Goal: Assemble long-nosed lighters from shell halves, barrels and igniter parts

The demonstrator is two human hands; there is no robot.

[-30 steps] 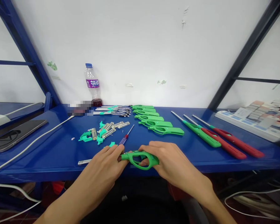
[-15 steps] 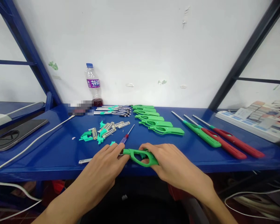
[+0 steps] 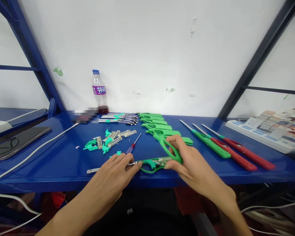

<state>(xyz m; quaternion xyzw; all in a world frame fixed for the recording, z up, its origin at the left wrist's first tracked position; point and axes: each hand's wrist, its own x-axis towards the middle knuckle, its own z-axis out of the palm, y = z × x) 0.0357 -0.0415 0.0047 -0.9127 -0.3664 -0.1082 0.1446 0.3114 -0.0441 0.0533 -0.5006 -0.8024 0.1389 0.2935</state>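
My left hand (image 3: 118,172) is closed round the front of an opened gas lighter (image 3: 151,164) at the table's front edge. Its metal tube (image 3: 93,170) sticks out to the left, and a teal trigger, wires and a clear tank show inside. My right hand (image 3: 190,160) grips a green casing half (image 3: 166,147), tilted up off the lighter, thumb near the tank end. Just behind my left hand lies a purple-handled screwdriver (image 3: 130,148). Clear tanks (image 3: 114,141) and teal plastic parts (image 3: 90,145) are scattered beyond.
Several green casing halves (image 3: 159,127) line up behind, beside metal tubes with wires (image 3: 110,120). To the right lie a green lighter (image 3: 208,141) and two red lighters (image 3: 236,154), near a white power strip (image 3: 260,136). A bottle (image 3: 99,93) stands at the wall; a phone (image 3: 19,142) lies left.
My right hand has raised the green casing half off the lighter, exposing the inside. My left hand stays on the front end.
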